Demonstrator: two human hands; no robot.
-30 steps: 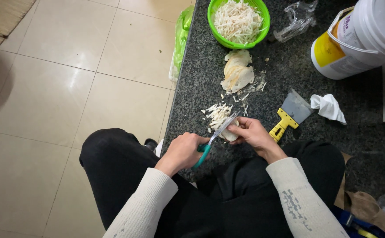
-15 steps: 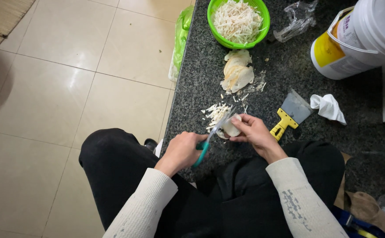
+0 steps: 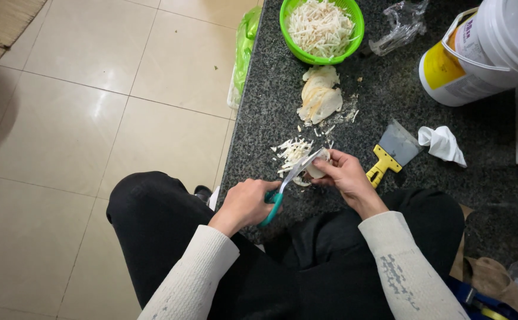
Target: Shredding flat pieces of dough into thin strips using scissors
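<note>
My left hand (image 3: 248, 201) grips teal-handled scissors (image 3: 287, 181), blades pointing up and right. My right hand (image 3: 346, 176) pinches a pale slice (image 3: 317, 168) at the blade tips, low over a dark speckled stone slab (image 3: 270, 106). A small heap of thin white strips (image 3: 292, 151) lies just beyond the blades. Farther off sits a stack of pale slices (image 3: 319, 98), and behind it a green bowl (image 3: 353, 18) filled with the same shredded strips.
A yellow-handled scraper (image 3: 392, 153) and a crumpled white tissue (image 3: 442, 144) lie right of my right hand. A white and yellow bucket (image 3: 478, 53) stands at the back right, with crumpled clear plastic (image 3: 401, 24) and a green bag (image 3: 242, 53) near the slab's edge. Tiled floor (image 3: 93, 118) lies left.
The scissors and the held slice shifted slightly between frames, with the blades working on the slice; the strip heap beside them stays in place.
</note>
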